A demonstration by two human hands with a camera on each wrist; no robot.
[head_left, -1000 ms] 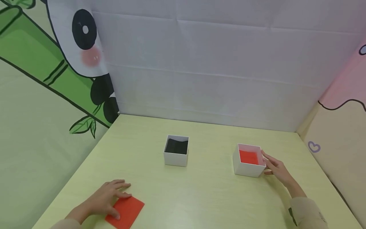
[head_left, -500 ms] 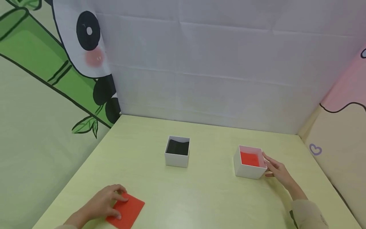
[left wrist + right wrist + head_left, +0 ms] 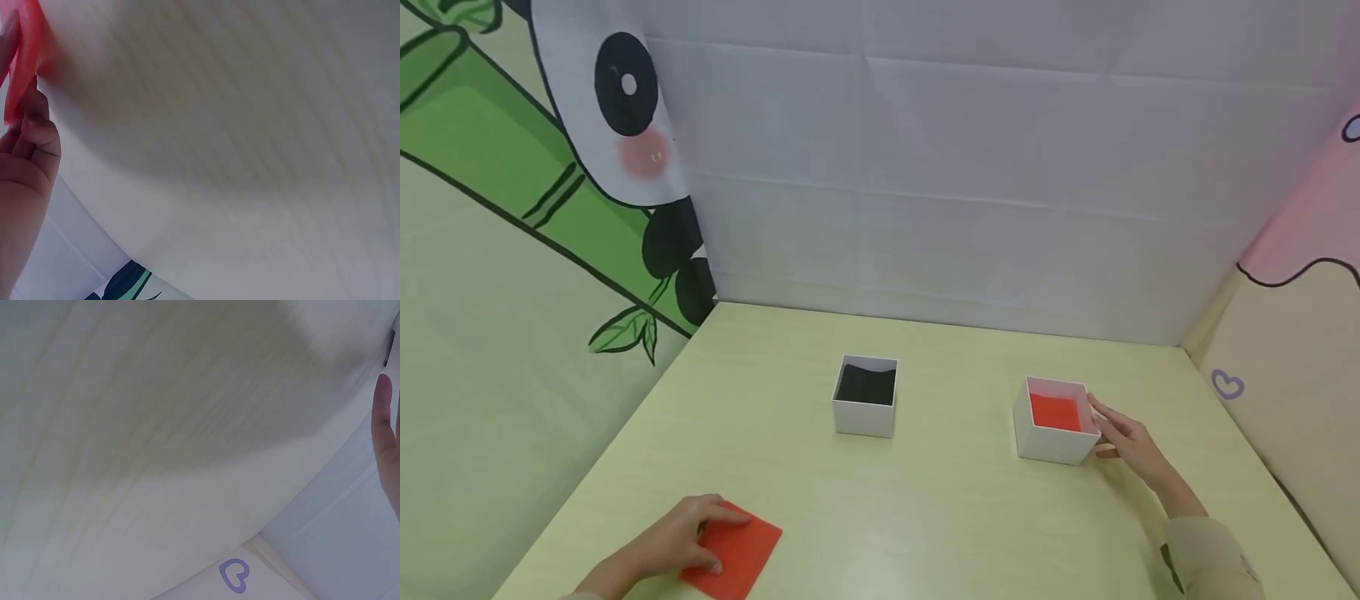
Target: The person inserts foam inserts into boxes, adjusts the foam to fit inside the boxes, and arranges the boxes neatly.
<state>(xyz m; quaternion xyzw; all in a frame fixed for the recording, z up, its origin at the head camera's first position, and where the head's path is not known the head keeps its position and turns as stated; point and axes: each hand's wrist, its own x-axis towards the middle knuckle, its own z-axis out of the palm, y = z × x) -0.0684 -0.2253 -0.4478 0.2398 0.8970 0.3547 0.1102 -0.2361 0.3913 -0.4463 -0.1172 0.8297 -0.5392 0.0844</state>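
In the head view, a red square sheet [image 3: 741, 550] lies low on the left. My left hand [image 3: 673, 537] pinches its left side, thumb near the front corner and fingers at the far edge. Up close in the left wrist view, the red sheet [image 3: 28, 56] is bent between thumb and curled fingers. A small white box [image 3: 1051, 444] with a red piece [image 3: 1055, 412] inside stands on the right. My right hand [image 3: 1135, 450] touches that box's right side with fingers extended along it; the right wrist view catches only some fingers [image 3: 382, 412] at its edge.
Another white box [image 3: 863, 419], holding a black piece [image 3: 867, 385], stands left of the box at my right hand. Both boxes rest on the pale wooden table [image 3: 880, 517]. A white backdrop [image 3: 925, 167] closes off the table's far edge, with printed cloths on both sides.
My left hand's spread fingers have drawn in and now grip the red sheet. My right hand stays at the box, and both boxes keep their places.
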